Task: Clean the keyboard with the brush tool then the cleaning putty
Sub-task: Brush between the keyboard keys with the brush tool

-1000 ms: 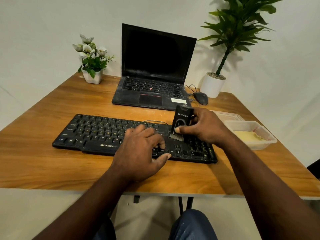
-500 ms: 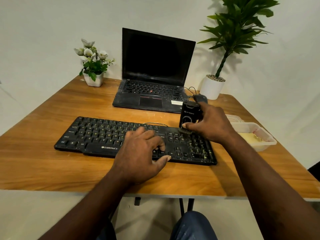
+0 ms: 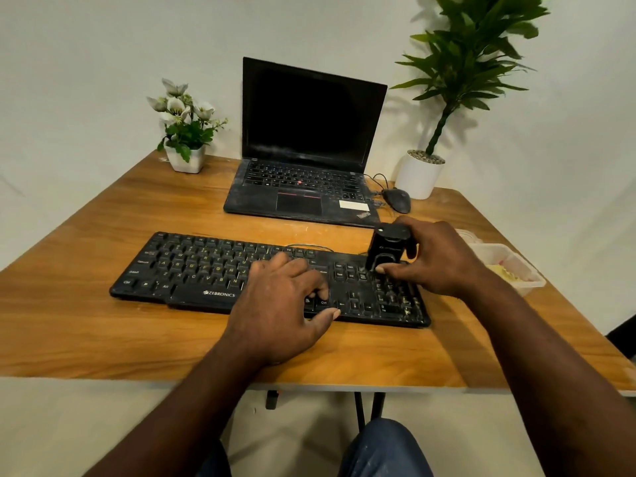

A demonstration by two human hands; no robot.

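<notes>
A black keyboard (image 3: 206,266) lies across the wooden table (image 3: 103,325). My right hand (image 3: 437,259) grips a black brush tool (image 3: 387,247), held upright over the keyboard's number pad at the right end; its bristles are hidden behind my thumb. My left hand (image 3: 278,304) rests on the keyboard's middle-right keys with fingers bent, holding it still. The pale yellow cleaning putty (image 3: 504,271) sits in a clear plastic tub (image 3: 531,282) to the right of the keyboard.
An open black laptop (image 3: 309,146) stands behind the keyboard, with a dark mouse (image 3: 397,200) at its right. A small white flower pot (image 3: 186,160) is at the back left, a tall potted plant (image 3: 421,173) at the back right. A clear lid (image 3: 468,234) lies behind the tub.
My right hand has carried the brush tool rightward along the keyboard, from beside the main keys to the number pad. My left hand has stayed put.
</notes>
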